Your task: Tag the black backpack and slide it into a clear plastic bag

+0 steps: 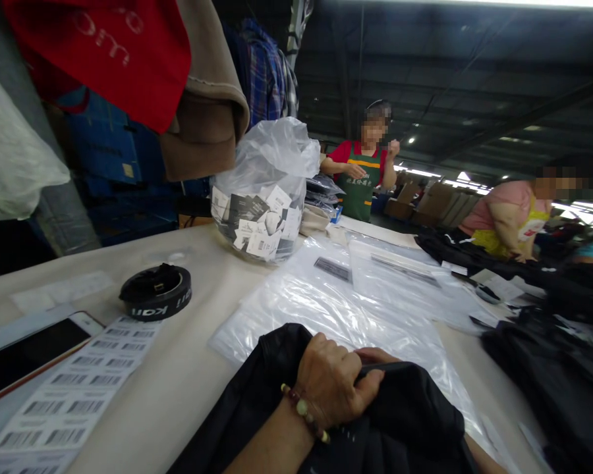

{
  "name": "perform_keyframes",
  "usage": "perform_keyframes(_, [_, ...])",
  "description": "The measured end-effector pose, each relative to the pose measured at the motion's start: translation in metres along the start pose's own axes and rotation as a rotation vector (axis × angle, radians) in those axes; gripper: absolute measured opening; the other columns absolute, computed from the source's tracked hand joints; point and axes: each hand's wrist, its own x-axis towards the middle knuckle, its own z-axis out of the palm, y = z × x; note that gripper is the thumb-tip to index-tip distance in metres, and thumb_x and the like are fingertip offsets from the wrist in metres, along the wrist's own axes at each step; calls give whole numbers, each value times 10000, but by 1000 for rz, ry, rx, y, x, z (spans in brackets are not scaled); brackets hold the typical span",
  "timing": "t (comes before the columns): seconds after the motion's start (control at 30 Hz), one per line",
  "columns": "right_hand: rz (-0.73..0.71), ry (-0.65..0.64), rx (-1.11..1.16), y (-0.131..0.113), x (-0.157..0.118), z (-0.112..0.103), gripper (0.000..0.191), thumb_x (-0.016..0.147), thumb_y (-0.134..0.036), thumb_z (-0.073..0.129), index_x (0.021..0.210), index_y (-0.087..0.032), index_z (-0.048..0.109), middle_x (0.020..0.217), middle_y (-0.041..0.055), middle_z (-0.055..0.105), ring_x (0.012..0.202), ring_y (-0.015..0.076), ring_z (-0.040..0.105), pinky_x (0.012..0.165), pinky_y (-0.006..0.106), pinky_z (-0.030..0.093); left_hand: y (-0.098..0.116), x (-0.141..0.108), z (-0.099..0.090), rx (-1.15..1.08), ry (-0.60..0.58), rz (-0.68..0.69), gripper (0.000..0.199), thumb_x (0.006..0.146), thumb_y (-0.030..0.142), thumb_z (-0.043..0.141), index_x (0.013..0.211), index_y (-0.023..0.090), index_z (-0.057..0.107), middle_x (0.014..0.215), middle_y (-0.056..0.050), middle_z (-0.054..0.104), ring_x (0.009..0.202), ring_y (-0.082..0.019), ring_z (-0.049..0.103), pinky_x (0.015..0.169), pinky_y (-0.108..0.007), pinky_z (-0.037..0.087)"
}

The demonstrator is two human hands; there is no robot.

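Observation:
A black garment (395, 421) is bunched up in front of me at the table's near edge. My left hand (329, 382), with a beaded bracelet (302, 408) at the wrist, is closed on its upper folds. Just beyond, a strip of my right hand (377, 355) shows above the cloth; the garment covers the rest, so its grip is hidden. The right forearm (481, 455) comes out from under the cloth at the lower right. Clear plastic bags (296, 296) with dark printed labels lie flat right behind the garment.
On the left are a phone (34, 355), barcode sticker sheets (79, 388) and a roll of black tape (155, 293). A plastic bag of tags (261, 210) stands farther back. Black garments (548, 382) are heaped at right. Two people, one in a green apron (360, 187), stand beyond the table.

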Motion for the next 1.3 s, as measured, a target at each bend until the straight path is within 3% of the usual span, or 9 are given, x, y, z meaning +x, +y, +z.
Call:
perform_keyframes(0.07, [71, -21, 50, -2, 8, -5, 530, 574, -621, 703, 936, -233, 697, 932, 62, 700, 931, 290, 629, 895, 438, 471, 0, -1, 1, 3, -12, 4, 386, 853, 360, 493, 511, 182, 482, 480, -3, 518, 484, -155, 500, 555, -335, 297])
perform_keyframes(0.17, [165, -65, 115, -4, 21, -14, 568, 543, -630, 721, 890, -181, 689, 777, 56, 695, 736, 245, 652, 745, 415, 519, -1, -2, 2, 0, -27, -1, 377, 853, 349, 503, 516, 181, 488, 483, 0, 522, 486, -156, 504, 562, -335, 304])
perform_keyframes(0.33, [211, -103, 172, -9, 28, -21, 580, 525, -592, 756, 909, -165, 684, 793, 49, 693, 721, 203, 644, 748, 381, 505, 0, -1, 1, 6, -39, -4, 351, 823, 341, 547, 517, 180, 491, 484, 0, 527, 485, -158, 509, 557, -332, 298])
perform_keyframes(0.5, [187, -113, 179, -16, 31, -21, 560, 569, -659, 687, 817, -157, 680, 779, 70, 683, 760, 210, 636, 762, 384, 491, -1, 1, 1, 10, -83, -14, 346, 792, 340, 593, 504, 182, 484, 475, 1, 527, 482, -158, 513, 552, -330, 303])
perform_keyframes(0.67, [147, -99, 78, -36, 33, -29, 520, 557, -659, 653, 738, -171, 665, 715, 49, 659, 664, 180, 588, 678, 357, 476, -2, -1, 2, 26, -115, -25, 342, 762, 352, 643, 507, 181, 492, 483, 2, 535, 490, -163, 520, 555, -330, 312])
perform_keyframes(0.83, [4, -9, -130, -67, 28, -33, 305, 720, -494, 547, 745, -203, 634, 721, 5, 612, 722, 161, 547, 730, 323, 434, -4, -5, 7, 39, -189, -34, 364, 787, 396, 639, 525, 178, 511, 488, 1, 543, 498, -172, 532, 561, -333, 328])
perform_keyframes(1.03, [-180, 75, -338, -78, 20, -11, 249, 822, -425, 390, 787, -225, 534, 702, 12, 592, 671, 172, 556, 667, 337, 440, -6, -2, 7, 34, -317, -119, 311, 897, 327, 491, 634, 172, 549, 592, -20, 590, 577, -199, 557, 600, -352, 386])
perform_keyframes(1.17, [-323, 155, -422, -74, 10, 3, 240, 846, -405, 366, 793, -236, 528, 754, 41, 600, 716, 193, 555, 694, 361, 442, -8, -1, 7, -28, -515, -252, 175, 903, 251, 452, 867, 160, 597, 833, -50, 646, 807, -224, 590, 763, -395, 459])
perform_keyframes(1.3, [-588, 192, -561, -79, -9, 19, 184, 911, -258, 365, 807, -244, 516, 673, -4, 559, 605, 133, 538, 563, 261, 440, -14, -10, 15, 30, -641, -305, 306, 871, 228, 476, 1129, 93, 569, 1113, -149, 621, 1081, -281, 545, 991, -482, 385])
